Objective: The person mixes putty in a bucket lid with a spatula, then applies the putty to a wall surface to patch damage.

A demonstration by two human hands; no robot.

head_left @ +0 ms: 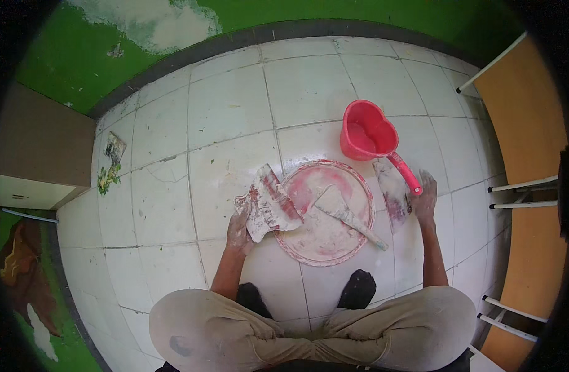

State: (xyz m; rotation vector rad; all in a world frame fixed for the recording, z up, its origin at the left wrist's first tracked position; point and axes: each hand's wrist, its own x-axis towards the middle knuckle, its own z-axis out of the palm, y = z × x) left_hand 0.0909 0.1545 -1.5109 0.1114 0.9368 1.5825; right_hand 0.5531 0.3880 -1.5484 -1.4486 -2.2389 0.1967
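My left hand point(238, 232) is closed on the edge of a red plastic scraper point(273, 204) thickly smeared with white plaster. The scraper tilts over the left rim of a round red tray point(284, 248) coated in pale paste. Across that tray lies a putty knife point(343, 214) caked in plaster, its handle pointing to the lower right. On the right, my right hand point(426, 195) is down beside a flat plaster-smeared plate point(393, 189), fingers stretched out, near the handle end of a pink water dipper point(366, 133). The handle partly covers these fingers.
White floor tiles point(229, 167) run up to a green wall point(247, 15) with white patches. A cabinet point(43, 142) stands at left, with debris point(111, 177) near it. Wooden panels with white metal legs point(520, 118) line the right. My feet point(357, 289) are close below the tray.
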